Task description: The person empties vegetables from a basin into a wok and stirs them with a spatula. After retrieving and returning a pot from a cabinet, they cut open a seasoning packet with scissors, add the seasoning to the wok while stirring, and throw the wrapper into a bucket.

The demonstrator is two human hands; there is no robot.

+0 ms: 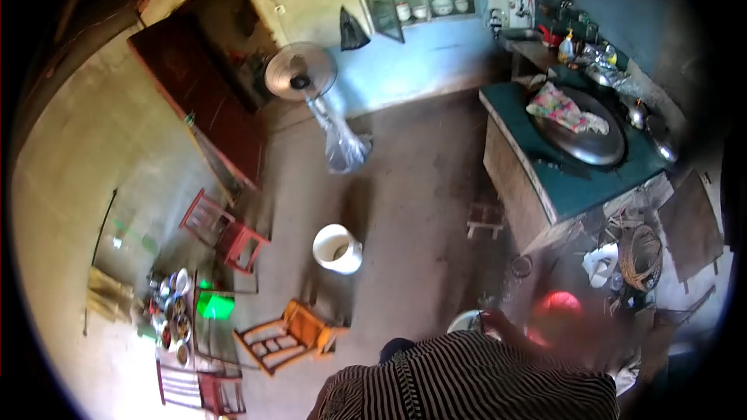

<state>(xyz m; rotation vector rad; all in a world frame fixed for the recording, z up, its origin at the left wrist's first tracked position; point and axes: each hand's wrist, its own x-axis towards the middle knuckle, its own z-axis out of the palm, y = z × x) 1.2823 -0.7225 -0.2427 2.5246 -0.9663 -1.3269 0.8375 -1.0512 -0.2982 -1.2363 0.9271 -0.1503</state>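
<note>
A black-and-white striped shirt (482, 377) fills the bottom of the head view, with a dark blue rounded shape at its left edge. Beyond the shirt, a forearm that appears to be my right one reaches up and left, and my right hand (490, 317) is at the rim of a pale basin (464, 322). Its fingers are too small and dark to read. The shirt hides most of the basin and what lies in it. To the right sits a blurred red round basin or tub (556, 307). My left hand does not show.
A white bucket (337, 249) stands mid-floor, near an orange wooden chair (292, 334) and a red chair (229, 237). A low stool (485, 218) stands beside the green-topped stove counter (517, 132), which carries a large metal lid (603, 148). A fan (300, 74) stands by the door.
</note>
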